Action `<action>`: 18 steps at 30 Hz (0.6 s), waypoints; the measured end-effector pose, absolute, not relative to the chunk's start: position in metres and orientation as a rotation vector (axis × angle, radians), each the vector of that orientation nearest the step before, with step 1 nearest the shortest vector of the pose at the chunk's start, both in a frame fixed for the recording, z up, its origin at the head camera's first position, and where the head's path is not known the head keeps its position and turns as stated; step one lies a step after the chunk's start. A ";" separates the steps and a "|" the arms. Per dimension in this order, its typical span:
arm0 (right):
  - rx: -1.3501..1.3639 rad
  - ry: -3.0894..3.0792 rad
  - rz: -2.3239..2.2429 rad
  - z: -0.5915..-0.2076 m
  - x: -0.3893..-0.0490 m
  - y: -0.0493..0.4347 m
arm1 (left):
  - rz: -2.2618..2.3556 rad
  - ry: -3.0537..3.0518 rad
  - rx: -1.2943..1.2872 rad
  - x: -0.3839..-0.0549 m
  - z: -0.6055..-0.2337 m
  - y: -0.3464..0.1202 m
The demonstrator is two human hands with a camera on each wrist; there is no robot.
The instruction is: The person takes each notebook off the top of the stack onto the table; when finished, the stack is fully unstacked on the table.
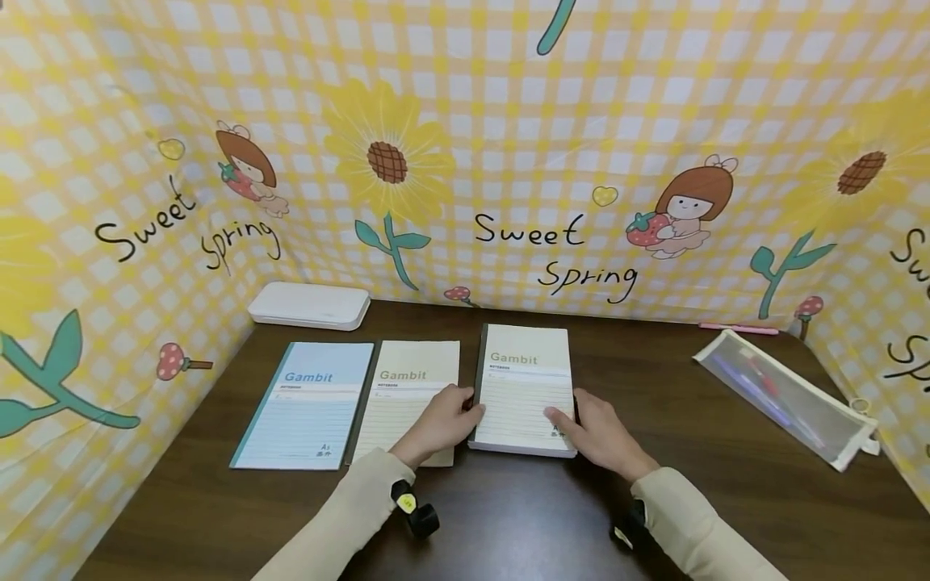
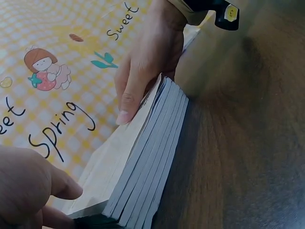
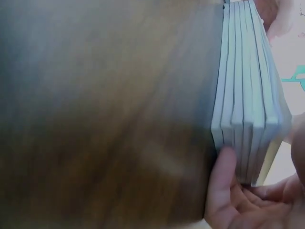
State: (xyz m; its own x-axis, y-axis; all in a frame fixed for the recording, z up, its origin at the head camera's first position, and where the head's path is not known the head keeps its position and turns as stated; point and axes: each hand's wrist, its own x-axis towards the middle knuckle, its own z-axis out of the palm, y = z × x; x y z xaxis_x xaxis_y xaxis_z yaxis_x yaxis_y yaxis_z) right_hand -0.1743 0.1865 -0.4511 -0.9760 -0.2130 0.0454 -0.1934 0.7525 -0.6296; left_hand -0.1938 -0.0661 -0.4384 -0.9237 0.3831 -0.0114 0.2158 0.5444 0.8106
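Note:
A stack of notebooks (image 1: pixel 525 387), its top cover cream and marked "Gambit", lies on the table between both hands. My left hand (image 1: pixel 441 425) grips its left side at the dark spine, thumb at the cover's edge. On the opposite side my right hand (image 1: pixel 606 436) holds the stack, its thumb over the cover's lower right corner. Several page blocks (image 2: pixel 145 162) show pressed together in the left wrist view. In the right wrist view, fingertips (image 3: pixel 226 162) touch the ends of the notebooks. Left of the stack lies a cream notebook (image 1: pixel 414 363), partly hidden by my left hand.
A blue notebook (image 1: pixel 305 411) lies at the left. Behind it sits a white case (image 1: pixel 310 305). To the right are a see-through zip pouch (image 1: pixel 792 403) with pens inside and a pink pen (image 1: pixel 741 328). Checked cloth (image 1: pixel 508 161) walls the dark table (image 1: pixel 523 516) at back and sides.

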 end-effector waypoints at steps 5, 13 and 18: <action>-0.222 2.967 -1.023 -0.450 -0.171 0.182 | 1.290 2.614 0.532 -0.194 -0.438 -0.064; -0.119 3.002 -1.023 -0.449 -0.170 0.180 | 1.173 2.669 0.626 -0.194 -0.436 -0.063; -0.021 3.031 -1.032 -0.449 -0.169 0.180 | 1.213 2.622 0.597 -0.194 -0.439 -0.064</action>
